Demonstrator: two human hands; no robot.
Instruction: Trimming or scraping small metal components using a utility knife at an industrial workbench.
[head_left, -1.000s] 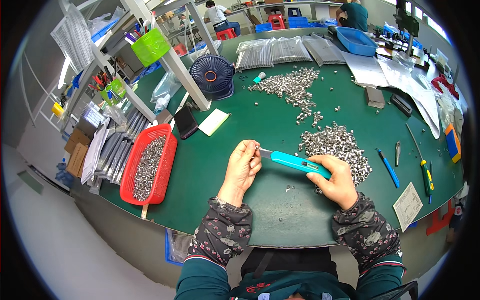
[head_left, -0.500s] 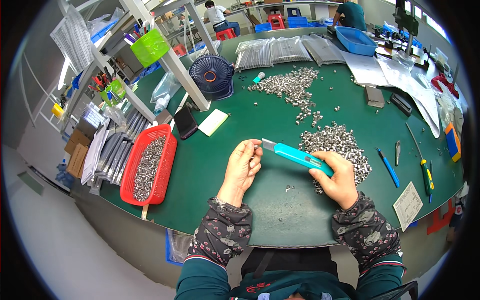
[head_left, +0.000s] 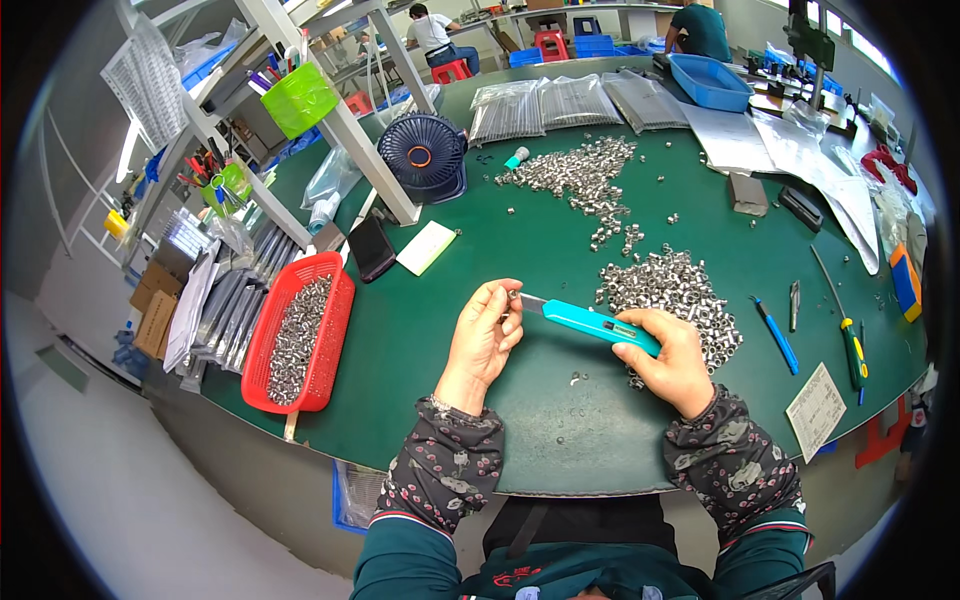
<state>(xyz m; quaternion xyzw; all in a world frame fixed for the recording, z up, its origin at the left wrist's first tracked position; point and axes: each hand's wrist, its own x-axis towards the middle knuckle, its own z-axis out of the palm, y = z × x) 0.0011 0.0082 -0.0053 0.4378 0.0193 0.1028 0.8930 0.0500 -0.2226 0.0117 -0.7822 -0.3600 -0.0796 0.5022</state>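
Observation:
Between thumb and fingertips, my left hand [head_left: 483, 340] pinches a small metal ring [head_left: 514, 295]. My right hand [head_left: 668, 358] is wrapped round a turquoise utility knife [head_left: 590, 325] with its blade out. The blade [head_left: 533, 303] points left, and its tip meets the ring or lies right beside it; exact contact is too small to tell. Behind my right hand lies a heap of similar metal rings [head_left: 675, 290]. A second, looser spread of rings [head_left: 575, 175] lies farther back on the green table [head_left: 530, 420]. A few tiny shavings [head_left: 578, 377] lie between my forearms.
At left stands a red basket [head_left: 335, 345] of metal pieces, with a phone [head_left: 372, 248], yellow notepad [head_left: 427, 247] and dark fan [head_left: 423, 155] behind it. On the right lie a blue-handled tool [head_left: 778, 338], a screwdriver [head_left: 852, 350] and a paper card [head_left: 816, 410]. Bagged tubes [head_left: 578, 100] line the back.
The knife's blade has tilted flatter and come down to the ring at my left fingertips. My right hand has shifted slightly left; my left hand has hardly moved.

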